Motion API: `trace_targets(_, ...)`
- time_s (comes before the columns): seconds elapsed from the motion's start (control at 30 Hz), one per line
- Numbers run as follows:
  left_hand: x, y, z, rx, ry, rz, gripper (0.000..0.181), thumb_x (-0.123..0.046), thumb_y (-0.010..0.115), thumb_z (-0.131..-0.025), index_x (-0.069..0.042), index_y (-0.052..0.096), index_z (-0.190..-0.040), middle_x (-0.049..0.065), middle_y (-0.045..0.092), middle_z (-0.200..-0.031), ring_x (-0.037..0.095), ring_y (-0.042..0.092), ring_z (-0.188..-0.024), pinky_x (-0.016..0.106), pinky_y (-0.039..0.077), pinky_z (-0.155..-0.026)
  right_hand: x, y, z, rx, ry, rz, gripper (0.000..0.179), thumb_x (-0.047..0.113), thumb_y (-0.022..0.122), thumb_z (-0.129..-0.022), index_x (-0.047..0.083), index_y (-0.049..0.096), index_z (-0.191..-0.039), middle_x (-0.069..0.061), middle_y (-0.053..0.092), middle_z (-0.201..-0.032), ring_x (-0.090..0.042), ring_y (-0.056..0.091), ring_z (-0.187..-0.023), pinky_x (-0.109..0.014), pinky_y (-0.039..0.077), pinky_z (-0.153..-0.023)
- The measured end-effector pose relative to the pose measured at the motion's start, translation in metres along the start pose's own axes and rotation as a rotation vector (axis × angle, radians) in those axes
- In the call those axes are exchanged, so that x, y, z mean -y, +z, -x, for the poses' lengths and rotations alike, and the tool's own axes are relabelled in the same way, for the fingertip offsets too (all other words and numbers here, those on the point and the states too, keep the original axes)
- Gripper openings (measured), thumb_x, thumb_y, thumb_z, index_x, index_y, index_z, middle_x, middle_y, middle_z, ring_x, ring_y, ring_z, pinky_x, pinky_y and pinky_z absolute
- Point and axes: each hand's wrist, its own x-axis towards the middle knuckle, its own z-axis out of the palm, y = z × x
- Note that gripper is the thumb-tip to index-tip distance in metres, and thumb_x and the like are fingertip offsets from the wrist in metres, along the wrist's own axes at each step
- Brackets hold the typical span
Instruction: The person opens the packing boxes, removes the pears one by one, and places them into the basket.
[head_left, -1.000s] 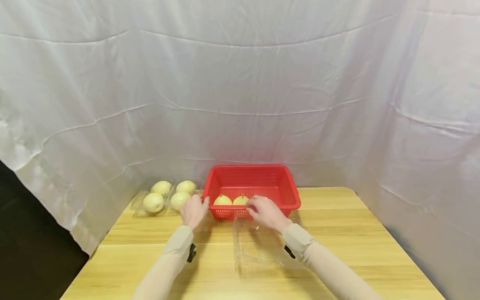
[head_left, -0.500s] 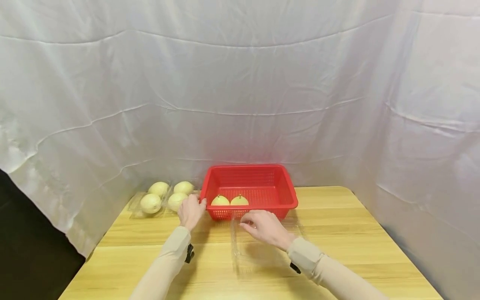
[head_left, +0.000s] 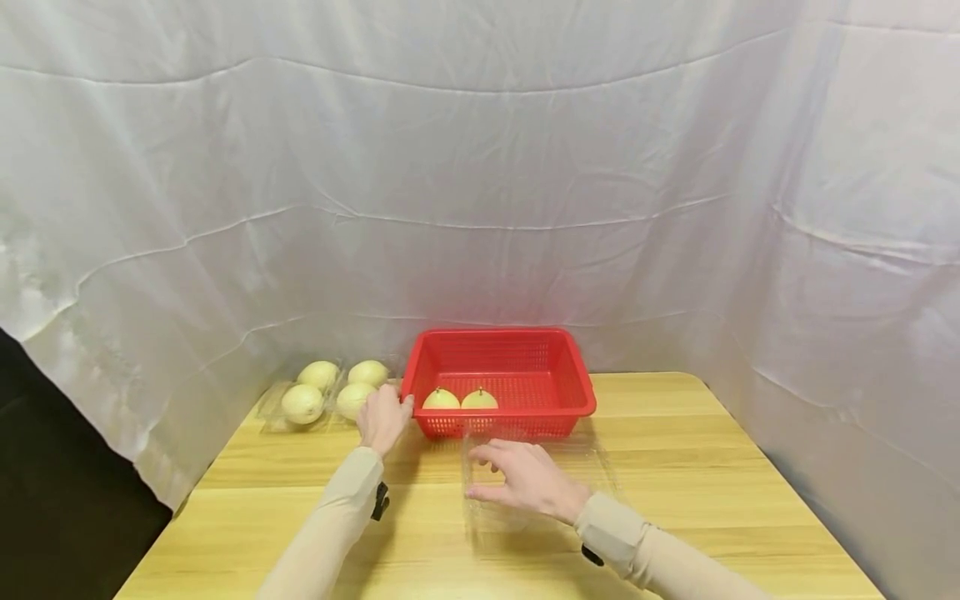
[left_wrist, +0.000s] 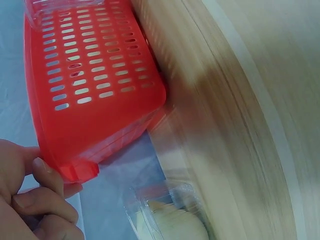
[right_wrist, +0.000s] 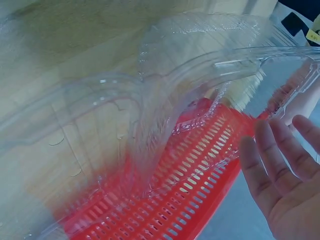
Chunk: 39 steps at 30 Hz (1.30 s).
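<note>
- The left grip point(head_left: 384, 419) pinches the rim of the red basket point(head_left: 502, 413) at its left side, near the front. This probably helps stop the basket from sliding.
- The right grip point(head_left: 528, 477) is spread, with its fingers apart, over the clear plastic box point(right_wrist: 205, 37). I cannot tell if it touches the plastic. Such a wide hand seems good for a wide box.
- The clear plastic box is on the counter point(head_left: 697, 467), just in front of the basket, so the right grip has it near.
- Two yellow fruits point(head_left: 441, 400) sit side by side in the basket, by its front wall, stems up. The tall walls should stop them rolling off.
- Four pale fruits point(head_left: 303, 404) are left of the basket, in clear packs point(head_left: 276, 417) that likely keep them from rolling.
</note>
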Motion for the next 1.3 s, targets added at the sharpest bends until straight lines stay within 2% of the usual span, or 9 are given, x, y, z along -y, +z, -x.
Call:
trace_targets(0.17, -0.001, 0.000, 0.000, -0.001, 0.005, -0.006, 0.026, -0.026, 0.062, -0.090, -0.014, 0.063, -0.067, 0.004, 0.062, -0.064, 0.029, 0.062, -0.065, 0.043, 0.044, -0.054, 0.004, 0.001, 0.000, 0.054, -0.010, 0.045, 0.061, 0.070, 0.057, -0.084, 0.026, 0.064, -0.127, 0.005, 0.066, -0.114, -0.009, 0.065, -0.087, -0.026, 0.053, -0.069)
trace_targets(0.37, -0.001, -0.001, 0.001, -0.005, 0.019, -0.012, 0.026, -0.026, 0.061, -0.090, -0.014, 0.062, -0.066, 0.006, 0.063, -0.066, 0.030, 0.063, -0.065, 0.044, 0.045, -0.054, 0.009, 0.008, 0.001, 0.145, -0.007, 0.077, 0.069, 0.074, 0.061, -0.078, 0.029, 0.060, -0.131, 0.006, 0.062, -0.123, -0.013, 0.067, -0.100, -0.035, 0.056, -0.080)
trace_targets(0.47, -0.001, 0.000, 0.001, -0.008, 0.016, -0.013, 0.027, -0.025, 0.062, -0.090, -0.014, 0.062, -0.065, 0.006, 0.063, -0.065, 0.030, 0.063, -0.064, 0.044, 0.045, -0.053, 0.012, 0.013, 0.001, 0.192, -0.005, 0.095, 0.070, 0.074, 0.063, -0.076, 0.032, 0.058, -0.132, 0.007, 0.062, -0.125, -0.015, 0.066, -0.106, -0.037, 0.055, -0.082)
trace_targets(0.6, -0.001, 0.000, 0.001, -0.013, 0.016, -0.020, 0.028, -0.025, 0.062, -0.089, -0.014, 0.061, -0.064, 0.006, 0.063, -0.065, 0.030, 0.062, -0.062, 0.044, 0.044, -0.052, 0.015, 0.018, 0.002, 0.232, -0.001, 0.150, 0.067, 0.074, 0.063, -0.075, 0.035, 0.059, -0.130, 0.007, 0.064, -0.120, -0.015, 0.065, -0.106, -0.037, 0.054, -0.079)
trace_targets(0.83, -0.001, 0.000, 0.002, -0.018, 0.025, -0.024, 0.027, -0.024, 0.061, -0.089, -0.014, 0.060, -0.064, 0.007, 0.063, -0.065, 0.031, 0.062, -0.063, 0.044, 0.044, -0.052, 0.018, 0.025, 0.002, 0.245, -0.041, 0.181, 0.057, 0.065, 0.063, -0.083, 0.033, 0.059, -0.130, 0.007, 0.065, -0.118, -0.012, 0.066, -0.099, -0.035, 0.054, -0.078)
trace_targets(1.03, -0.001, -0.001, 0.002, -0.020, 0.024, -0.032, 0.027, -0.023, 0.059, -0.088, -0.014, 0.058, -0.063, 0.006, 0.061, -0.064, 0.030, 0.062, -0.063, 0.044, 0.043, -0.053, 0.024, 0.027, 0.000, 0.273, -0.032, 0.159, 0.049, 0.055, 0.061, -0.089, 0.036, 0.056, -0.134, 0.007, 0.064, -0.126, -0.015, 0.065, -0.107, -0.045, 0.052, -0.084)
trace_targets(1.13, -0.001, -0.001, 0.002, -0.021, 0.028, -0.033, 0.026, -0.022, 0.058, -0.088, -0.014, 0.057, -0.063, 0.005, 0.060, -0.063, 0.029, 0.061, -0.063, 0.043, 0.043, -0.053, 0.026, 0.027, 0.000, 0.274, -0.035, 0.140, 0.045, 0.050, 0.063, -0.090, 0.034, 0.058, -0.131, 0.007, 0.065, -0.123, -0.013, 0.065, -0.106, -0.042, 0.053, -0.084)
trace_targets(1.3, -0.001, -0.001, 0.002, -0.024, 0.042, -0.038, 0.026, -0.021, 0.057, -0.087, -0.014, 0.056, -0.062, 0.005, 0.059, -0.062, 0.029, 0.060, -0.062, 0.043, 0.043, -0.052, 0.025, 0.026, 0.001, 0.251, -0.038, 0.105, 0.041, 0.049, 0.065, -0.088, 0.026, 0.062, -0.123, 0.009, 0.068, -0.110, -0.003, 0.064, -0.086, -0.027, 0.053, -0.072)
